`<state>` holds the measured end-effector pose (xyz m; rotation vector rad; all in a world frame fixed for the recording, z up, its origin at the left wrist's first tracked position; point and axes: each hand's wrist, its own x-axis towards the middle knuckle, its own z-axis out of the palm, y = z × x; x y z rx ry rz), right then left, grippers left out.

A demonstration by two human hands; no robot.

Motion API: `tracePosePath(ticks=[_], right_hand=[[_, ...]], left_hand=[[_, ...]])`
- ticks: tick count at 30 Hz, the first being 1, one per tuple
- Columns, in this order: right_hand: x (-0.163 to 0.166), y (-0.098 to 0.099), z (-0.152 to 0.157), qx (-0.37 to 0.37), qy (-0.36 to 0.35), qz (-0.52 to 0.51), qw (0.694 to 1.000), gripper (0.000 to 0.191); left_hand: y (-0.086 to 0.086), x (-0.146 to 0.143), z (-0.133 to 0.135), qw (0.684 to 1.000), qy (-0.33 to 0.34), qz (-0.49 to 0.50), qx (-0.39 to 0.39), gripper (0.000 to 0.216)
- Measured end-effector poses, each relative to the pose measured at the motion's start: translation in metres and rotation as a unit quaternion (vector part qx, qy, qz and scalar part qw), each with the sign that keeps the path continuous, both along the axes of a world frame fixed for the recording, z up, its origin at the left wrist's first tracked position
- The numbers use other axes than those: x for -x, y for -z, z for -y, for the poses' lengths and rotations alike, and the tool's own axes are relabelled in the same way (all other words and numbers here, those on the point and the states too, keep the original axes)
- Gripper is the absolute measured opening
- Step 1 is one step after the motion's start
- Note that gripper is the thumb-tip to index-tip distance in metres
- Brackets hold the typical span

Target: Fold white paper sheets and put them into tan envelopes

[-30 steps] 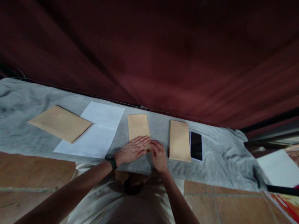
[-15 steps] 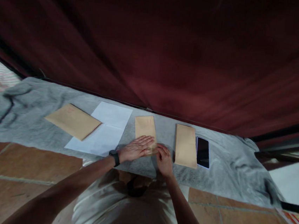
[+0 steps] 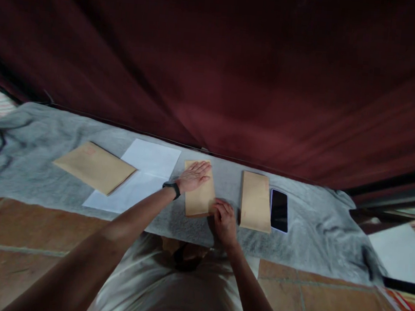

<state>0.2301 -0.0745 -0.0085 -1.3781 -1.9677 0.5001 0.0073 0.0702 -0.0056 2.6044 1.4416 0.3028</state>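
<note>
A brown paper envelope [image 3: 198, 201] lies on the grey cloth in front of me. Flat across its far end rests my left hand [image 3: 194, 175], fingers stretched out, with a dark watch on the wrist. My right hand [image 3: 224, 220] has its fingers curled together at the envelope's near right corner, seemingly pinching the edge; the thumb is partly hidden. To the right lies a stack of similar brown envelopes [image 3: 256, 202]. Another brown envelope [image 3: 94, 166] lies at the left, overlapping white paper sheets [image 3: 151, 162].
A phone [image 3: 279, 211] with a dark screen lies beside the right-hand stack. The grey cloth [image 3: 317, 234] is rumpled at both ends. Behind it hangs a dark red fabric [image 3: 215, 78]. A white sheet [image 3: 401, 252] shows at the far right, above the tiled floor [image 3: 281, 299].
My left hand has slid from the near part of the envelope to its far end. My right hand stays at the near right corner. The view has shifted slightly.
</note>
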Motion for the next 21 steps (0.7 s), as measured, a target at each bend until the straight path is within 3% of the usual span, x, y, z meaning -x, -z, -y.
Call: tracePosePath(ticks=[5,14,21], right_hand=[[-0.001,0.000,-0.001,0.011,0.002,-0.003,1.000,0.032],[-0.002,0.001,-0.002,0.012,-0.006,-0.014,1.000,0.033],[-0.002,0.000,-0.001,0.004,-0.001,-0.002,1.000,0.033]], left_hand=[[0.000,-0.007,0.019,1.000,0.005,0.001,-0.005,0.060],[-0.004,-0.014,0.096,0.998,0.055,0.010,-0.003,0.059],[-0.015,-0.010,0.140,0.996,0.091,0.022,0.002,0.060]])
